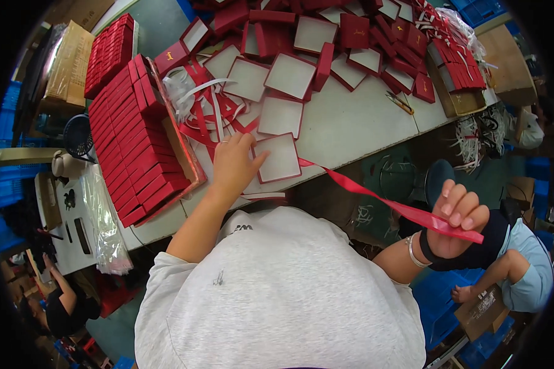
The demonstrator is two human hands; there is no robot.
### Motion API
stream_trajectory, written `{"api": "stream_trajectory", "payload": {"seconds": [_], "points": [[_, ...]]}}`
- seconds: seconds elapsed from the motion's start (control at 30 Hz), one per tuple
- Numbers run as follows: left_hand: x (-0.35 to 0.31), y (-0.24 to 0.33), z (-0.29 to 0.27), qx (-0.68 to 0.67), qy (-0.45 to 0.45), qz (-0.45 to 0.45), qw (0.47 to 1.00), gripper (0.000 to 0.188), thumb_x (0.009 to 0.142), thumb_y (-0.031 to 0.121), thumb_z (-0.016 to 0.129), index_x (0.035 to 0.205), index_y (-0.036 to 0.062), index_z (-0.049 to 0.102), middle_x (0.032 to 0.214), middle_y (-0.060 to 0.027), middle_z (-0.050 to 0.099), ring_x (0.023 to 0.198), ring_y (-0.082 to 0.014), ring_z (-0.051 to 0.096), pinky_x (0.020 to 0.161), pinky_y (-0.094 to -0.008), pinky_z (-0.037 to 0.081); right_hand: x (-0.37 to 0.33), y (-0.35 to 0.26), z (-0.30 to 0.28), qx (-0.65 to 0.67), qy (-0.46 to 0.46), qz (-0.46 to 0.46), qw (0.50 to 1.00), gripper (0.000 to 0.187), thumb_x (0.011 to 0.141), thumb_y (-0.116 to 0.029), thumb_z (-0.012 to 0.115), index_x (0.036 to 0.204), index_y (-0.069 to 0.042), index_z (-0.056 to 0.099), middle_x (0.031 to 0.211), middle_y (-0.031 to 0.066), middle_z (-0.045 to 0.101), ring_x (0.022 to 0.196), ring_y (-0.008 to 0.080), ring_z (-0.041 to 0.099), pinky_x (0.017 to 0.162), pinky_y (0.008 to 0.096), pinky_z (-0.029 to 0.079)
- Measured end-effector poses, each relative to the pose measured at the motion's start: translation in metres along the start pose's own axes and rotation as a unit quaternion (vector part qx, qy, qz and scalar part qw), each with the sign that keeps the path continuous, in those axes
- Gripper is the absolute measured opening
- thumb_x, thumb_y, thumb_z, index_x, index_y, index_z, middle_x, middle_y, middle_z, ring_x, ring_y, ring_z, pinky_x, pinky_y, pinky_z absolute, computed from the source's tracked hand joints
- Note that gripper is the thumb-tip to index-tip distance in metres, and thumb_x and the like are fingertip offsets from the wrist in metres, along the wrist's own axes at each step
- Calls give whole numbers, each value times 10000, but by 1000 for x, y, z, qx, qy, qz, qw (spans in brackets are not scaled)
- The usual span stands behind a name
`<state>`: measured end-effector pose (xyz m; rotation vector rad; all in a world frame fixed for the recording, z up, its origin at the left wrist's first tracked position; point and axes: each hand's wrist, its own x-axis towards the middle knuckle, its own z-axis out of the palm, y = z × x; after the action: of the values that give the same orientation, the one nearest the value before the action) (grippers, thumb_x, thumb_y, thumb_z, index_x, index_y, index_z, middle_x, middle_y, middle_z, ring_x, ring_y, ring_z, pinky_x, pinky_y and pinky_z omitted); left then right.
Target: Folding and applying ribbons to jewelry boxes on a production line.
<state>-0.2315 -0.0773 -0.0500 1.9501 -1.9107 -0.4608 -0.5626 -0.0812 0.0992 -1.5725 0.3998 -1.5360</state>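
My left hand (235,161) is at the near left corner of a shallow red box part (279,158) with a white inside. The thumb reaches over its left wall and the fingers bend outside it, closed on that wall. From the right side of this box part a red ribbon (375,195) runs out past the table edge, twisting on its way. Its far end is gripped in my right hand (458,215), which is raised at the right with the fingers curled over the ribbon. Loose red and white ribbons (212,111) lie beyond my left hand.
Red box parts (289,75) are piled across the back of the table (351,132). At the left, a carton (194,163) holds rows of red boxes (132,144). Scissors (401,103) lie near the right edge. Another person (523,264) sits at the right, behind a stool (440,178).
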Motion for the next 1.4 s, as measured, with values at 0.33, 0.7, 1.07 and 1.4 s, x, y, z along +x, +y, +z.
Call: {"api": "stream_trajectory", "payload": {"seconds": [0.33, 0.7, 1.07, 1.4], "points": [[14, -4, 10, 17, 27, 62, 998, 338, 688, 5, 617, 1012, 79, 555, 929, -110, 556, 867, -309, 554, 743, -417, 438, -5, -3, -5, 271, 15, -70, 960, 126, 808, -178, 650, 713, -171, 568, 836, -58, 579, 820, 118, 556, 786, 310, 389], [0, -10, 15, -137, 69, -57, 987, 244, 717, -37, 610, 941, 40, 550, 940, -103, 533, 842, -303, 543, 711, -391, 456, -33, -27, -47, 286, 65, -48, 955, 115, 854, -196, 622, 781, -130, 562, 755, -10, 601, 731, 115, 578, 749, 283, 391], [-3, 38, -6, 112, 46, 83, 989, 370, 792, 408, 606, 779, 38, 616, 909, -72, 592, 873, -241, 556, 747, -377, 406, -36, 3, -34, 245, 67, 36, 966, 145, 900, -213, 568, 836, -116, 482, 702, 3, 526, 630, 122, 519, 678, 280, 362], [-2, 35, 27, -18, -148, 24, 988, 364, 747, 353, 647, 691, -5, 612, 630, -159, 598, 631, -342, 586, 600, -372, 483, -33, 2, -19, 110, 45, 73, 990, 220, 872, -260, 608, 848, -82, 482, 692, 33, 536, 616, 141, 497, 621, 299, 358]]}}
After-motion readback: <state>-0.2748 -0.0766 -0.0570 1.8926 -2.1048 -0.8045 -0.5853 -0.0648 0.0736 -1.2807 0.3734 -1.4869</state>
